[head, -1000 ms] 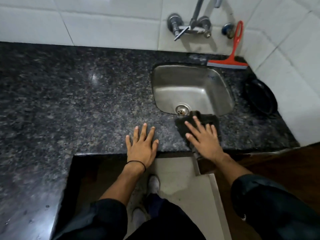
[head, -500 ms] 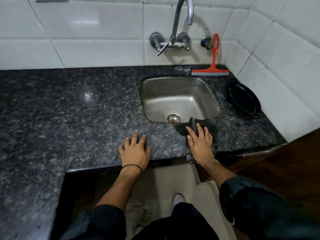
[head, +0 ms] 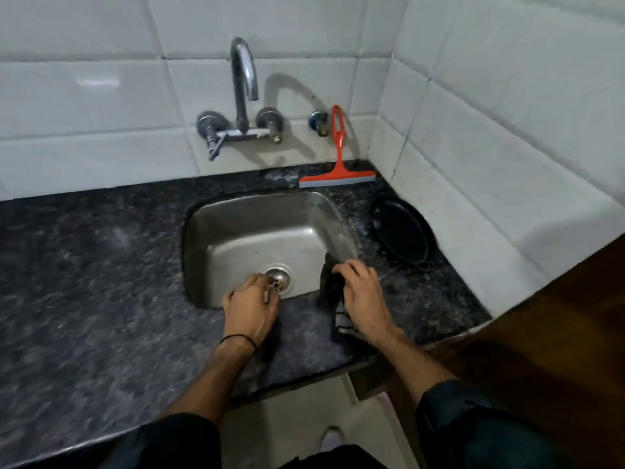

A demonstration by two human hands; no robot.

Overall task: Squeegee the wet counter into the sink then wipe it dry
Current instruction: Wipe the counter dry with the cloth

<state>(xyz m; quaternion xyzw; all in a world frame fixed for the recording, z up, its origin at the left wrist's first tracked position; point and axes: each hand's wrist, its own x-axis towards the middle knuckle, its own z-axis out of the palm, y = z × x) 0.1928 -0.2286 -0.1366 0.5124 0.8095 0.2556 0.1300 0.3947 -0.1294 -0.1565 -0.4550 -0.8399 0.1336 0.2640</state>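
The dark speckled granite counter (head: 101, 265) holds a steel sink (head: 236, 231) with a round drain. My right hand (head: 362, 296) grips a dark cloth (head: 329, 286), bunched at the sink's front right corner and lifted partly off the counter. My left hand (head: 250, 306) hovers over the sink's front edge next to the drain, fingers curled; it holds nothing that I can make out. A red squeegee (head: 338, 170) stands behind the sink, its handle leaning on the tiled wall.
A chrome tap (head: 243, 93) juts from the white tiled wall above the sink. A black pan (head: 402, 235) lies on the counter right of the sink, by the corner wall. A brown wooden surface (head: 541, 333) borders the counter at right.
Both hands have left the counter's front edge and moved toward the sink. The right hand went from pressing flat on the cloth to gathering it up. The view has tilted up.
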